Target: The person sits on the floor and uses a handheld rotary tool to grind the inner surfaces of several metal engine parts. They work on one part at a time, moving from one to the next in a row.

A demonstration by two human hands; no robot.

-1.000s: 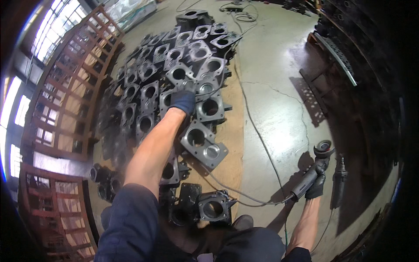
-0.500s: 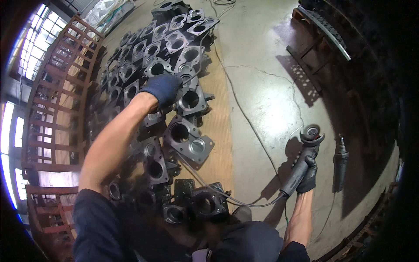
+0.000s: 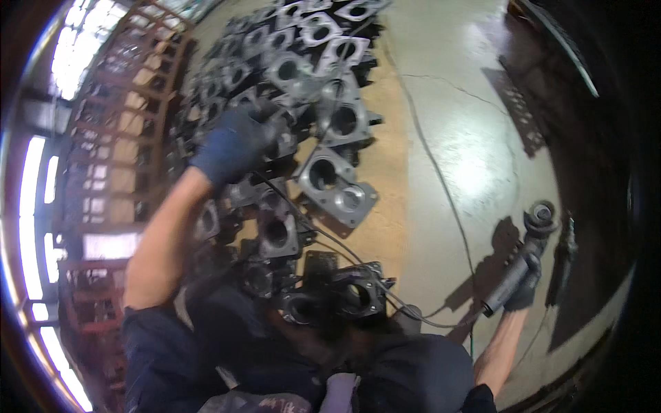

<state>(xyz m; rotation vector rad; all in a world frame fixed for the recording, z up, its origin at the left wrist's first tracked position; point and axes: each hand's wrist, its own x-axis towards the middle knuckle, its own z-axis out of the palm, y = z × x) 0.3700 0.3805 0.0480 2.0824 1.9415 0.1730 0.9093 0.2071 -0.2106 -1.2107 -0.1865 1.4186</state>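
My left hand [image 3: 231, 144], in a blue glove, is curled and blurred over the metal castings left of centre. A black power cord [image 3: 303, 217] runs from under that hand toward the grinder; the fingers appear closed on it, though their tips are hidden. At the right, my gloved right hand [image 3: 525, 292] is wrapped round the body of an angle grinder [image 3: 508, 281]. Its disc end points up and away from me, above the floor. Nearest to my left hand are grey flanged castings, one with two round openings [image 3: 337, 189] lying to its right.
Several more castings [image 3: 320, 31] stand in rows at the far side, on a tan sheet [image 3: 389, 172]. Darker castings [image 3: 354, 292] sit near my legs. Another cord [image 3: 441, 172] crosses the floor. A second power tool [image 3: 564, 258] lies right of the grinder. Reddish-brown racks [image 3: 138, 124] line the left.
My left hand has come nearer and to the left, drawing the cord over the castings. The grinder has moved right in the picture with my right hand. The whole view has shifted too.
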